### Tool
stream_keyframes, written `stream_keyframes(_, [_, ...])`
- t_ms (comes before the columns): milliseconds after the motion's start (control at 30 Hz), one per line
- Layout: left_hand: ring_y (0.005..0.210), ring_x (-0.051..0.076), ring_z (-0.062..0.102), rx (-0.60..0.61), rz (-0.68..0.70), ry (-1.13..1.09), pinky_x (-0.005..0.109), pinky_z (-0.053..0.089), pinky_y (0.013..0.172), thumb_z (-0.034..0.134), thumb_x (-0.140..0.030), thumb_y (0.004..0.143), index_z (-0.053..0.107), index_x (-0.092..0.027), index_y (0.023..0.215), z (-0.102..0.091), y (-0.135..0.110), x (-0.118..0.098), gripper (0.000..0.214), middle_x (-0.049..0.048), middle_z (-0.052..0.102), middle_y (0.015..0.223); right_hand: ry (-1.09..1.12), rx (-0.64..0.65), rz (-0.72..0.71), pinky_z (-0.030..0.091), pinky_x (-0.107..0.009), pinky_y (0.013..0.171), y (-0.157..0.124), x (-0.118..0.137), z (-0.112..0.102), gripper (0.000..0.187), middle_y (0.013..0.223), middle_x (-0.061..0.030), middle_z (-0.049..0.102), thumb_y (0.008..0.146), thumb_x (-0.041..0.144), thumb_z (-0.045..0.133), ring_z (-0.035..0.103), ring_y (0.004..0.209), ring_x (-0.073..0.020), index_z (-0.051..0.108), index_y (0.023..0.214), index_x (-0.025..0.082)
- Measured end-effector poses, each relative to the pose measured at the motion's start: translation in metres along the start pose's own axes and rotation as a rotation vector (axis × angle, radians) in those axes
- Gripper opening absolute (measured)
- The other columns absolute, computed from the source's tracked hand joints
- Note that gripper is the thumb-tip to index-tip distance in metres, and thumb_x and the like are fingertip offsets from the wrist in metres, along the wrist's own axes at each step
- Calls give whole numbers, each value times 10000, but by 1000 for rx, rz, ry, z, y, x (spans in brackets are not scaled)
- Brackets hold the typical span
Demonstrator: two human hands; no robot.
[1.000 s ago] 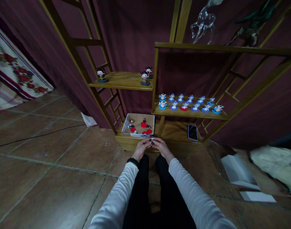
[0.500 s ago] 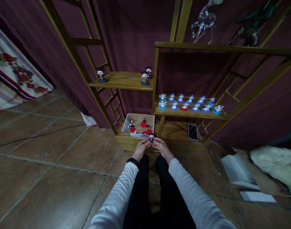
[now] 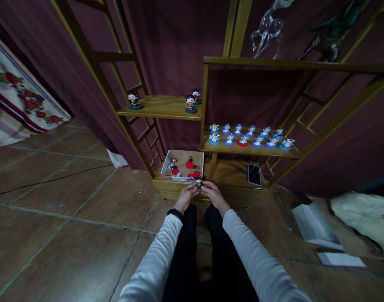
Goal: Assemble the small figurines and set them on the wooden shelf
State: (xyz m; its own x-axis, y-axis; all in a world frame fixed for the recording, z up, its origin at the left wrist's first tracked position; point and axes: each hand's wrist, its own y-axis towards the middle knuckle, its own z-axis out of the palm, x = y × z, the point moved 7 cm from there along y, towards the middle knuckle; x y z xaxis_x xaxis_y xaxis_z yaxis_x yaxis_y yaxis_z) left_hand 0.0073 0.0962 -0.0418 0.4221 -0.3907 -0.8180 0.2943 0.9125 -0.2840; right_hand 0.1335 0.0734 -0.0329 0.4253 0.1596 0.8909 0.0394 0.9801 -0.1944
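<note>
Between my two hands is a small black-haired figurine [image 3: 198, 182] with a dark round base, held upright in front of the cardboard box. My left hand [image 3: 187, 196] pinches the base from the left, and my right hand [image 3: 212, 193] pinches it from the right. Just beyond the fingers, the shallow box [image 3: 182, 155] holds several loose figurine pieces and red bases. Similar figurines stand on the upper left shelf [image 3: 162, 110]: one at the left end [image 3: 133, 100] and two by the divider, the front one [image 3: 190, 104] partly covering the other.
Several blue and white figurines [image 3: 257, 140] stand in two rows on the right shelf [image 3: 254, 151]. A phone [image 3: 254, 174] lies on the lower board. A clear horse statue [image 3: 269, 31] stands higher up. White packaging [image 3: 317, 226] lies on the floor at right, a black cable [image 3: 53, 182] at left.
The held figurine has turned or tilted slightly between my fingers and shifted a little left and down. My hands stay in nearly the same place.
</note>
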Motion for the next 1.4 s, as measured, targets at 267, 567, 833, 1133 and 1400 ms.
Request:
stream_keyframes(267, [785,134,619,6,-11,-42,275,482,784,634,-50,688,666,-119,953,-1,2,2,277,96,667,943,-24,-5,-1,459,-307,780,0,-1,0,387,881,-7,622,566,293,739,591,829,-147,616,928,237])
stream_keyframes(567, [749,123,610,18,40,-22,257,462,738,714,-107,631,649,-132,991,1,0,-2,367,72,663,875,23,9,8,460,-326,785,0,0,1,399,900,-22,638,570,296,731,601,797,-150,623,948,225])
stream_keyframes(833, [691,108,592,52,69,48,230,424,663,764,-148,561,641,-134,998,3,1,-3,454,57,666,831,76,26,14,459,-343,796,1,-3,1,409,901,-42,665,568,298,729,609,774,-156,643,956,201])
stream_keyframes(1133, [654,125,578,43,102,106,247,410,639,788,-185,505,650,-132,942,5,1,-5,461,54,665,768,70,20,23,458,-346,801,3,-6,-3,398,916,-41,670,566,290,718,610,788,-159,647,949,205])
stream_keyframes(1400, [671,137,591,33,135,118,284,430,705,795,-180,483,616,-138,890,8,-3,-9,446,37,662,736,52,-17,43,458,-341,795,3,-7,-4,400,920,-47,678,566,305,718,617,789,-164,647,945,200])
